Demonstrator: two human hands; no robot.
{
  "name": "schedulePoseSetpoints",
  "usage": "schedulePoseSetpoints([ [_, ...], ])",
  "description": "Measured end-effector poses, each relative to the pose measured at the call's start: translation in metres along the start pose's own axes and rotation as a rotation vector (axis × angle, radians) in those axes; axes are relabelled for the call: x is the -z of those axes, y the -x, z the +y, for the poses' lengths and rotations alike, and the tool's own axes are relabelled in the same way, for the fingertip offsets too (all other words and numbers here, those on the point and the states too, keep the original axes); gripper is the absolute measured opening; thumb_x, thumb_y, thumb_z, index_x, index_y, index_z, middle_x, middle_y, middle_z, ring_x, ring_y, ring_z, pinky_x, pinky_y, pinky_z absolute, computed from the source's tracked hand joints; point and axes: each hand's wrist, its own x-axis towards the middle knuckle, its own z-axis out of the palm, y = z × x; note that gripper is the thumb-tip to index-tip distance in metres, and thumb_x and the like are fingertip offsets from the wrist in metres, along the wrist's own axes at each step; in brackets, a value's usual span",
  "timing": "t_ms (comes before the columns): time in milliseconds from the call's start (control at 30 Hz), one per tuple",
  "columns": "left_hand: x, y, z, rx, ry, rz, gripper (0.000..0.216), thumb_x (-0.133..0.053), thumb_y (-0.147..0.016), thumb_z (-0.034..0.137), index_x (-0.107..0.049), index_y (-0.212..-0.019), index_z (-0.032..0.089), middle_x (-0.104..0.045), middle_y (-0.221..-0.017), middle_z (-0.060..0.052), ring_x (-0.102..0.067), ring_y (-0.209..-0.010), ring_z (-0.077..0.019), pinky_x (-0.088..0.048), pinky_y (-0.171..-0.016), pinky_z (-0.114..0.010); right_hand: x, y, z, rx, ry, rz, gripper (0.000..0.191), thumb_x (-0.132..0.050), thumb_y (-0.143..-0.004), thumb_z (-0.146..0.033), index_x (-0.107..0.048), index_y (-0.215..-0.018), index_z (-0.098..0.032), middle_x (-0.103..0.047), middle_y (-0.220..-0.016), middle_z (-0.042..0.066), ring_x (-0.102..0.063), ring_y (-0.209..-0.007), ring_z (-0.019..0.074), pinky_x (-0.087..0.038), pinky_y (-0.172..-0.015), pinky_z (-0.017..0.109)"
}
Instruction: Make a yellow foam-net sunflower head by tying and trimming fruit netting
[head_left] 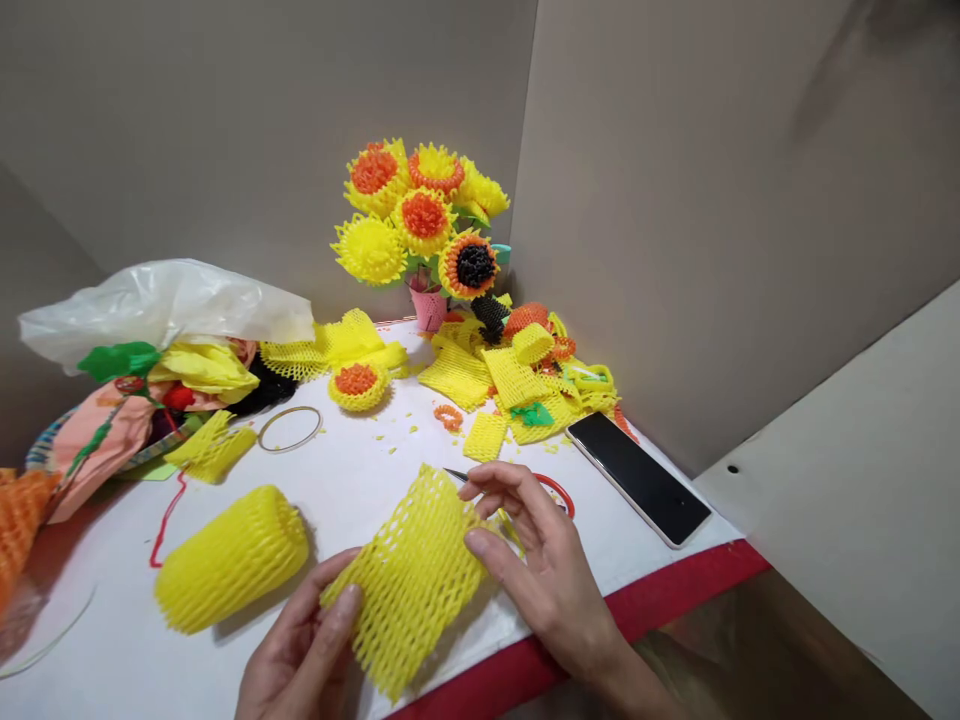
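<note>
A flat piece of yellow foam netting (pixel 420 570) is stretched between my hands above the front of the table. My left hand (pixel 304 640) pinches its left edge, thumb on top. At the opposite edge, my right hand (pixel 536 560) has its thumb and fingers around the netting. Scissors (pixel 556 493) with red handles lie behind my right hand, partly hidden by it. Left of the netting rests a rolled yellow foam net (pixel 232 558). Further back sits a yellow foam flower with an orange centre (pixel 358 386).
Foam-net sunflowers stand in a pink pot (pixel 428 308) in the corner. Yellow and orange net scraps (pixel 517 375) pile up before them. A phone (pixel 637 478) lies at right, a ring-shaped bangle (pixel 290 428) at centre left. Coloured materials and a plastic bag (pixel 165 305) fill the left back.
</note>
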Motion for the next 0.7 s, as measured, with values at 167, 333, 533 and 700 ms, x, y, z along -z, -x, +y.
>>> schedulePoseSetpoints([
  [167, -0.009, 0.005, 0.006, -0.106, -0.073, 0.075, 0.052, -0.084, -0.064, 0.057, -0.072, -0.101, 0.023, -0.074, -0.096, -0.002, -0.067, -0.088, -0.0245, -0.057, -0.067, -0.023, -0.007, 0.001, -0.001, -0.029, 0.075, 0.007, 0.043, -0.068, -0.085, -0.028, -0.053, -0.125, -0.025, -0.064, -0.095, 0.001, -0.056, -0.074, 0.0141, -0.049, -0.078, 0.029],
  [333, -0.014, 0.008, 0.003, -0.204, -0.051, 0.14, 0.047, -0.081, -0.069, 0.056, -0.07, -0.103, 0.026, -0.068, -0.091, 0.003, -0.057, -0.09, -0.0157, -0.048, -0.071, -0.011, -0.009, 0.004, 0.002, 0.107, 0.079, 0.144, 0.029, -0.064, -0.091, -0.024, -0.057, -0.119, -0.027, -0.063, -0.099, 0.003, -0.061, -0.088, 0.0165, -0.051, -0.082, 0.029],
  [533, -0.022, 0.009, 0.001, -0.218, -0.08, 0.077, 0.045, -0.079, -0.071, 0.057, -0.071, -0.102, 0.025, -0.068, -0.098, 0.002, -0.059, -0.09, -0.0181, -0.05, -0.073, -0.016, -0.004, 0.002, -0.003, -0.008, 0.108, -0.135, 0.066, -0.054, -0.096, -0.051, -0.028, -0.152, -0.03, -0.046, -0.149, 0.006, -0.047, -0.134, 0.0251, -0.039, -0.11, 0.037],
  [700, -0.029, 0.014, 0.001, -0.186, -0.08, 0.059, 0.048, -0.076, -0.074, 0.056, -0.067, -0.108, 0.024, -0.067, -0.096, 0.0, -0.059, -0.084, -0.019, -0.049, -0.067, -0.017, -0.021, 0.005, -0.002, 0.137, 0.295, 0.001, 0.025, -0.05, -0.1, -0.033, -0.053, -0.122, -0.024, -0.069, -0.109, 0.004, -0.066, -0.101, 0.0196, -0.048, -0.087, 0.028],
])
